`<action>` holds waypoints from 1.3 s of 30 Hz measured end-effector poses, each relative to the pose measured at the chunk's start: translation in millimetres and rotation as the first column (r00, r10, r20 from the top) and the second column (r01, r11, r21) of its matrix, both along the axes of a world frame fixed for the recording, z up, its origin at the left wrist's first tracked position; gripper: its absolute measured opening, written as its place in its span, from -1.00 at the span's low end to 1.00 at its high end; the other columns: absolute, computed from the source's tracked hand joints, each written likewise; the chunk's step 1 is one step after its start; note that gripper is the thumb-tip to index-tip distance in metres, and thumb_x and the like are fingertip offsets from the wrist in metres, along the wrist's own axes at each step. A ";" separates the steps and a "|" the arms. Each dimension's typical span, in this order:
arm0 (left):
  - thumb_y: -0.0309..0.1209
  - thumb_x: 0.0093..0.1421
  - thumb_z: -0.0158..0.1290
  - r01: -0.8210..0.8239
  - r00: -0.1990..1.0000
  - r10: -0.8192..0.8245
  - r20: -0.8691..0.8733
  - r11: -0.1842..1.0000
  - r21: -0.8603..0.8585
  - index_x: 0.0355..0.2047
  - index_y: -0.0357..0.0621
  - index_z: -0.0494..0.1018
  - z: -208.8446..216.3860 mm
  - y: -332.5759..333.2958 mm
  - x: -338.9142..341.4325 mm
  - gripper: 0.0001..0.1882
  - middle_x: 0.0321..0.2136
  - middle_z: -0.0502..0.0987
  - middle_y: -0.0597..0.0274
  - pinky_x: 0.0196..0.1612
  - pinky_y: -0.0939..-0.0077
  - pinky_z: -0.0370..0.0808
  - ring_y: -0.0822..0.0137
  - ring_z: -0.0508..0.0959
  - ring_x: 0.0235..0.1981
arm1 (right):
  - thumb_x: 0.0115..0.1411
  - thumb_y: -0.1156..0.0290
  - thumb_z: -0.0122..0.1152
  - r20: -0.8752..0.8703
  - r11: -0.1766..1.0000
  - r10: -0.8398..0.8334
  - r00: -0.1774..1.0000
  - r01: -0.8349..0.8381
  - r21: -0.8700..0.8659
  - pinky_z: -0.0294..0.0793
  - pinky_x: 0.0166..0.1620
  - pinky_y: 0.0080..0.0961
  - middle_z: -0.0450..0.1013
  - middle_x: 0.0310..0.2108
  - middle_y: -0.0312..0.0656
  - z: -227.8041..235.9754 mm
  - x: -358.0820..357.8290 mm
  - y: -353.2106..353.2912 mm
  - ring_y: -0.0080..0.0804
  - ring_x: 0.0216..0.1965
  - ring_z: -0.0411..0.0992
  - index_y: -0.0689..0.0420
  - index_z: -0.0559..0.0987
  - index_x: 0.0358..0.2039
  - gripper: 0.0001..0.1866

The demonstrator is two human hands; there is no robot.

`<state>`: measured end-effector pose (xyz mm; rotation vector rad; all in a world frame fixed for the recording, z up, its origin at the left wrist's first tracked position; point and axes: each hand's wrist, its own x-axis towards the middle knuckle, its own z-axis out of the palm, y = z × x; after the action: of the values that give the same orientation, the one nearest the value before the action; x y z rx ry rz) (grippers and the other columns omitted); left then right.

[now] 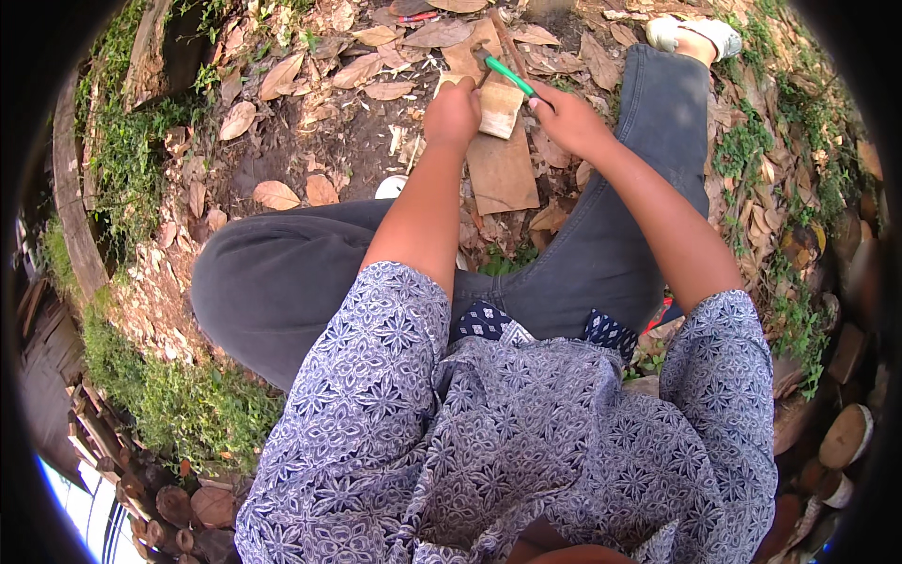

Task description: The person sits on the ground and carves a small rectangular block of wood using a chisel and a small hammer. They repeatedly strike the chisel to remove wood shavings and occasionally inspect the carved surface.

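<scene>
My right hand [570,120] is closed around the dark grip of a hammer with a green handle [508,73]. Its dark head [482,54] points away to the left, above my left hand. My left hand [452,115] is closed beside a pale wooden block [500,110]; what its fingers pinch, if anything, is hidden. Bark-like brown shows on part of the block, and its near end is paler. Beneath the block lies a flat brown board [504,176] on the ground between my legs.
Dry leaves [275,195] and pale wood chips [396,141] litter the soil. A small white round thing [390,187] sits by my left forearm. Old timber [150,56] stands at the far left. Cut logs [846,436] are piled on the right, with more wood at lower left.
</scene>
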<state>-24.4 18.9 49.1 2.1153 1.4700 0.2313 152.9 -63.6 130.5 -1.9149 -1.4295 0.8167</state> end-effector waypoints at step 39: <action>0.10 0.00 0.38 -0.467 0.880 0.474 -0.012 0.862 -0.199 -0.11 -0.40 0.51 -55.8 16.8 -35.7 -0.24 -0.38 0.64 0.00 -0.37 0.30 0.58 0.14 0.65 -0.46 | 0.41 0.11 0.13 -0.629 0.799 -0.596 0.499 0.296 -0.523 0.28 -0.57 -0.64 0.26 -0.55 -0.46 -14.3 -4.8 -60.5 -0.70 -0.64 0.23 0.02 0.48 0.04 -0.67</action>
<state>-60.1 35.7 -6.7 1.5604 1.8884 0.2898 148.2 -124.1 116.2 -1.6802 -0.2070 1.4506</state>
